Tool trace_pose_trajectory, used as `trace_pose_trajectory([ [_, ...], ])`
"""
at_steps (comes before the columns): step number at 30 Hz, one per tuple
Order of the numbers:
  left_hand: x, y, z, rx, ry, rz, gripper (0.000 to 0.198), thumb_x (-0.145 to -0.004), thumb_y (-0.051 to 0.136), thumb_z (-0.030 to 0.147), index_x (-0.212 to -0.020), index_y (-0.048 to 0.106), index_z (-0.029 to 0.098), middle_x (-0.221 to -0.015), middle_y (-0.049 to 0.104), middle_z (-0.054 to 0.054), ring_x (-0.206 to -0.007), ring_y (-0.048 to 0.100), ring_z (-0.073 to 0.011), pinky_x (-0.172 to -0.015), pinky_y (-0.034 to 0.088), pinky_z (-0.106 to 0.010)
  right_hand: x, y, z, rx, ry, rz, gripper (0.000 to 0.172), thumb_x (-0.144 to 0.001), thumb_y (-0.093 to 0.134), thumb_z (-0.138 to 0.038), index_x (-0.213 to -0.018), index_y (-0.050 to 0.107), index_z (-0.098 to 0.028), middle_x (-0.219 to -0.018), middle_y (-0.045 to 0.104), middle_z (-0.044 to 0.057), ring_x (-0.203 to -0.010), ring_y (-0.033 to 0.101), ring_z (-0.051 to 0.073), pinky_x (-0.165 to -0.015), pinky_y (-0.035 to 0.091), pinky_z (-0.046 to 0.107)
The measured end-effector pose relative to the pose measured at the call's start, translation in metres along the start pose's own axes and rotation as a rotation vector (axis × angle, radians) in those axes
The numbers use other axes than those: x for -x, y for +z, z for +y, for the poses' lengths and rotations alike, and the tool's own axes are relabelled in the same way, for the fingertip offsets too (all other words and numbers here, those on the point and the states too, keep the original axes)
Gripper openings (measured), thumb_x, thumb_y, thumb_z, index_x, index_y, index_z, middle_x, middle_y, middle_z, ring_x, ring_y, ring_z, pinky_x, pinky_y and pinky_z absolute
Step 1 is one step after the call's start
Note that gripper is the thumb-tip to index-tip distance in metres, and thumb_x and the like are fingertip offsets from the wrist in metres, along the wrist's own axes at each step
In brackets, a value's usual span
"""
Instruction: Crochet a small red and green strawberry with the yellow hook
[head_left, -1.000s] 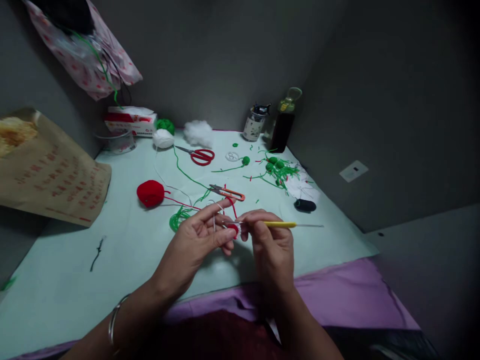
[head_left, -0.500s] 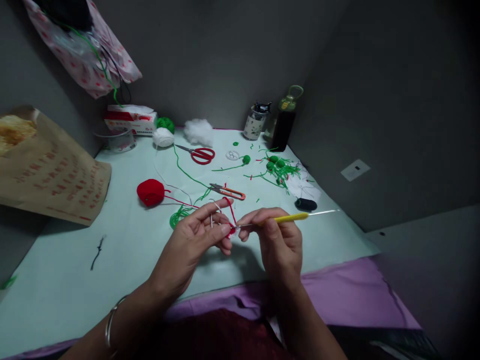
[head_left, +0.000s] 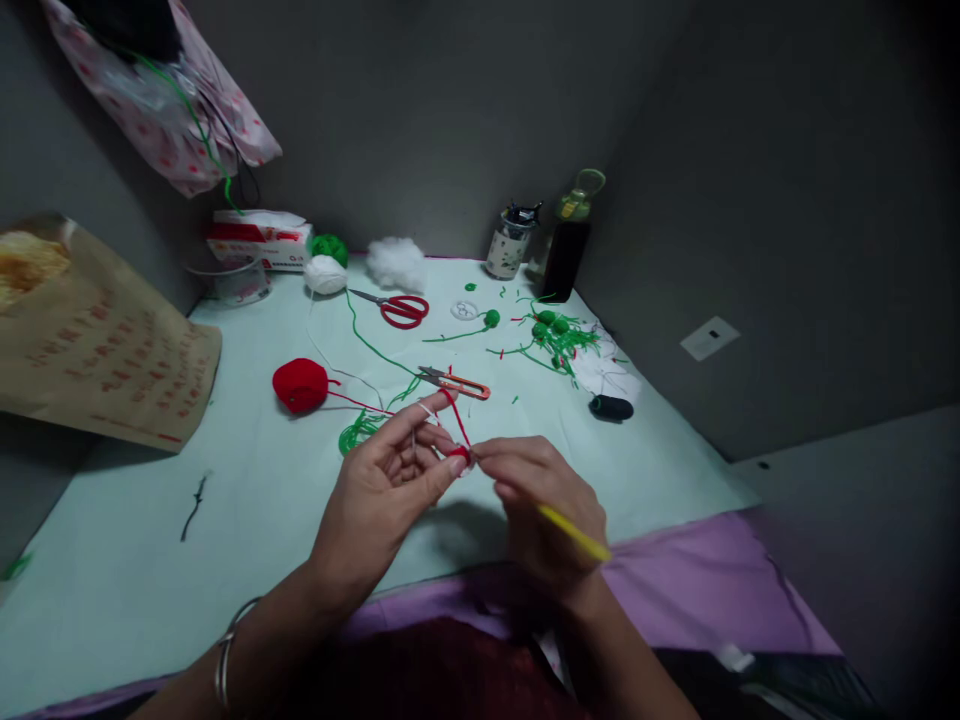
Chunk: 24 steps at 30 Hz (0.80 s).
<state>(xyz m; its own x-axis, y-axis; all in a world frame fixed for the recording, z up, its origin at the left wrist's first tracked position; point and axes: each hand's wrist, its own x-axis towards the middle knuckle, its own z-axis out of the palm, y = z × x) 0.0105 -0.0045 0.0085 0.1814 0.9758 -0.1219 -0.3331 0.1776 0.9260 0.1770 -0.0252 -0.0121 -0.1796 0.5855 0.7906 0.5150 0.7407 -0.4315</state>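
My left hand [head_left: 386, 480] pinches a small red crochet piece [head_left: 459, 455] between thumb and fingers, with red and white yarn strands running over its raised forefinger. My right hand [head_left: 544, 505] is closed on a yellow-handled crochet hook [head_left: 574, 534], whose tip meets the red piece and whose handle points down to the right. The red strand leads back to a red yarn ball [head_left: 301, 385] on the pale green table [head_left: 150, 540].
Orange thread snips [head_left: 457, 382] lie just beyond my hands. Red scissors [head_left: 397, 309], a white yarn ball [head_left: 325, 274], green yarn [head_left: 330, 247], stuffing [head_left: 396, 264], green crochet bits [head_left: 556, 335], a jar [head_left: 509, 245], a dark bottle [head_left: 566, 250] and a tissue box [head_left: 259, 240] stand farther back. A paper bag [head_left: 97, 340] is left.
My right hand has swung the hook round: its handle pointed right and slightly up, now it points down toward me. The left hand keeps its pinch on the red piece.
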Motion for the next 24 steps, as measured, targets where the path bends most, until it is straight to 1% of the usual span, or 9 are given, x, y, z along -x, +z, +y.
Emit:
trace_pose_trajectory([
  [2, 0.0, 0.0, -0.001, 0.076, -0.053, -0.043, 0.061, -0.075, 0.088, 0.018, -0.133, 0.068, 0.021, -0.079, 0.063, 0.003, -0.054, 0.049, -0.0033, -0.049, 0.042, -0.013, 0.002, 0.003, -0.001, 0.195, -0.104, -0.019, 0.027, -0.097, 0.059, -0.01, -0.119, 0.07, -0.02, -0.105, 0.073, 0.01, -0.099, 0.07, 0.02, -0.079, 0.062, 0.034],
  [4, 0.0, -0.001, -0.001, 0.197, -0.165, -0.105, 0.061, -0.077, 0.086, 0.022, -0.135, 0.066, 0.019, -0.071, 0.057, 0.006, -0.046, 0.038, -0.0007, -0.042, 0.032, -0.012, 0.004, 0.005, -0.002, 0.224, -0.117, 0.016, 0.028, -0.097, 0.059, -0.009, -0.12, 0.07, -0.02, -0.107, 0.072, 0.01, -0.102, 0.069, 0.02, -0.081, 0.061, 0.034],
  [6, -0.001, -0.002, 0.001, 0.288, -0.251, -0.128, 0.053, -0.079, 0.085, 0.023, -0.129, 0.069, 0.015, -0.063, 0.05, 0.008, -0.042, 0.028, 0.0014, -0.04, 0.025, -0.011, 0.003, 0.005, -0.002, 0.06, 0.008, 0.085, 0.027, -0.098, 0.056, -0.01, -0.117, 0.071, -0.022, -0.103, 0.071, 0.008, -0.095, 0.068, 0.019, -0.077, 0.06, 0.034],
  [8, -0.002, -0.003, 0.003, 0.312, -0.254, -0.115, 0.047, -0.08, 0.085, 0.02, -0.124, 0.071, 0.013, -0.062, 0.048, 0.009, -0.042, 0.023, 0.0022, -0.04, 0.022, -0.011, 0.0, 0.006, -0.001, -0.18, 0.186, 0.162, 0.025, -0.1, 0.053, -0.012, -0.11, 0.073, -0.024, -0.092, 0.07, 0.004, -0.083, 0.066, 0.017, -0.071, 0.058, 0.033],
  [12, -0.002, 0.001, 0.005, 0.241, -0.178, -0.1, 0.054, -0.076, 0.086, 0.015, -0.127, 0.07, 0.018, -0.078, 0.062, 0.004, -0.044, 0.032, 0.0018, -0.04, 0.024, -0.012, -0.005, 0.01, 0.001, -0.453, 0.369, 0.17, 0.021, -0.099, 0.057, -0.014, -0.102, 0.075, -0.024, -0.092, 0.071, 0.003, -0.082, 0.066, 0.017, -0.07, 0.055, 0.033],
  [17, 0.0, 0.004, -0.001, 0.185, -0.135, -0.085, 0.05, -0.075, 0.085, 0.014, -0.123, 0.072, 0.018, -0.084, 0.068, 0.0, -0.048, 0.04, -0.0008, -0.043, 0.032, -0.013, 0.0, 0.015, 0.001, -0.379, 0.323, 0.148, 0.028, -0.098, 0.057, -0.01, -0.11, 0.075, -0.028, -0.098, 0.075, 0.003, -0.09, 0.069, 0.018, -0.076, 0.058, 0.035],
  [20, -0.001, 0.004, -0.007, 0.219, -0.12, -0.028, 0.05, -0.074, 0.087, 0.017, -0.121, 0.073, 0.017, -0.078, 0.065, 0.002, -0.048, 0.042, -0.001, -0.044, 0.033, -0.013, 0.005, 0.016, 0.001, -0.193, 0.219, 0.106, 0.033, -0.096, 0.06, -0.009, -0.119, 0.073, -0.029, -0.105, 0.074, 0.006, -0.094, 0.07, 0.02, -0.076, 0.06, 0.035],
  [22, -0.003, 0.003, -0.008, 0.292, -0.187, -0.038, 0.045, -0.074, 0.088, 0.02, -0.117, 0.075, 0.015, -0.069, 0.058, 0.004, -0.045, 0.037, -0.0004, -0.042, 0.03, -0.013, 0.006, 0.015, 0.002, -0.052, 0.125, 0.074, 0.037, -0.094, 0.064, -0.009, -0.123, 0.072, -0.03, -0.11, 0.073, 0.007, -0.098, 0.07, 0.021, -0.079, 0.06, 0.037],
  [24, -0.006, 0.001, -0.007, 0.362, -0.281, -0.073, 0.038, -0.076, 0.087, 0.021, -0.111, 0.077, 0.012, -0.062, 0.05, 0.007, -0.043, 0.029, 0.0004, -0.04, 0.026, -0.012, 0.005, 0.013, 0.003, -0.062, 0.149, 0.107, 0.034, -0.094, 0.063, -0.01, -0.119, 0.074, -0.03, -0.105, 0.074, 0.006, -0.095, 0.07, 0.021, -0.079, 0.06, 0.037],
])
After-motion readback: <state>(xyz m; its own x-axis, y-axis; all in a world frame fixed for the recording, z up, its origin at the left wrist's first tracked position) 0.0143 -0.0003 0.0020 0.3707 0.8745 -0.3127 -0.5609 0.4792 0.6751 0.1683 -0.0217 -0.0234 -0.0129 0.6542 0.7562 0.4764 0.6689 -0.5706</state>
